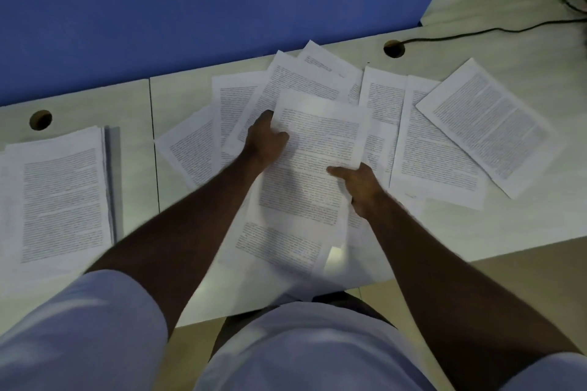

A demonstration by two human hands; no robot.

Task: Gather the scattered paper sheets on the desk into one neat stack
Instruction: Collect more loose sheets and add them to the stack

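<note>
Reaching forward over the bench [178, 95], both bare forearms extend from short pale sleeves toward the middle of the paper spread. The left hand [265, 140] lies at the left edge of the top printed sheet [314, 149], thumb on its face and fingers going under the edge, gripping it. The right hand [359, 184] holds the same sheet at its right edge, thumb pointing left across the print, the other fingers hidden beneath. This sheet sits above a loose pile; how many pages the hands hold cannot be told. About eight scattered sheets fan out, overlapping, toward the far and right sides, the rightmost sheet [487, 125] lying tilted. One squared stack [60, 200] rests well apart at the left. Two round cable holes show in the bench: one far left [40, 120], one far right [394, 48], the latter taking one dark cable [495, 29]. A blue partition [190, 9] stands behind.
</note>
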